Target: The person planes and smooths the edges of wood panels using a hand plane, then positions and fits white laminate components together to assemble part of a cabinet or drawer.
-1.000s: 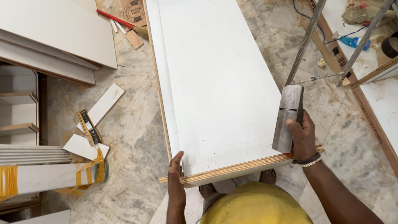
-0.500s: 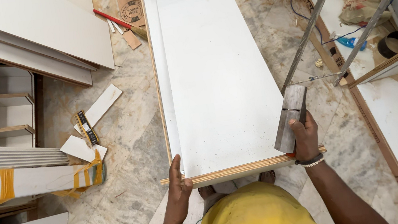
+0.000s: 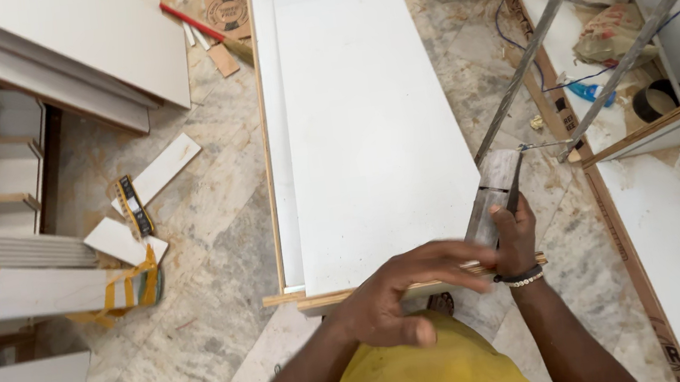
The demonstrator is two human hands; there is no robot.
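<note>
Your right hand (image 3: 515, 234) is clenched around the try square (image 3: 494, 194), its blade running up and away; your left hand (image 3: 408, 290), released, hovers just left.

White panel (image 3: 366, 119) with a tan wood edge, grey metal piece (image 3: 492, 198) streaked lighter, beige-grey marbled floor (image 3: 207, 233), bright yellow shirt (image 3: 432, 378), white bead bracelet (image 3: 524, 279), yellow-and-black tape measure (image 3: 133, 206).

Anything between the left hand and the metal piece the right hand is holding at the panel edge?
Nothing visible. The left hand hovers over the white panel's near edge, fingers reaching toward the grey metal piece gripped in the right hand. The gap between them shows only bare panel edge.
</note>
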